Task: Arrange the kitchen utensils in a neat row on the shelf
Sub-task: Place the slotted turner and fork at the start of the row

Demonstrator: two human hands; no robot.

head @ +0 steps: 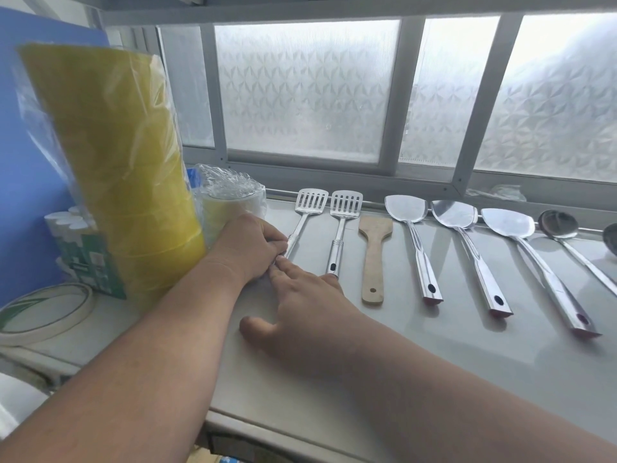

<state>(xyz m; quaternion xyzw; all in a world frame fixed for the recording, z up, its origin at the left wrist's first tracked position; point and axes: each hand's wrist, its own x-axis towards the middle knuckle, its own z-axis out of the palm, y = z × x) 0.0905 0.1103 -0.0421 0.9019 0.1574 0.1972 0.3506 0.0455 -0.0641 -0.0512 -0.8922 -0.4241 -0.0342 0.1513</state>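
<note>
Left hand [248, 243] curled around the handle of the leftmost slotted spatula [309, 208] on the shelf [434, 362]. Right hand [307, 309] flat, fingers straight, touching that handle's end. Beyond the spatula, rightward in a row: second slotted spatula [344, 212], wooden spatula [374, 255], three steel turners [405, 208], ladle [557, 225].

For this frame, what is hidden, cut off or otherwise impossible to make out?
Head view only:
- Lower handle of the leftmost slotted spatula: covered by the left hand and right hand.
- Handle end of the second slotted spatula: partly behind the right fingertips.
- Far-right ladle: cut off by the frame edge.
- Outside the frosted window: obscured by patterned glass.
</note>
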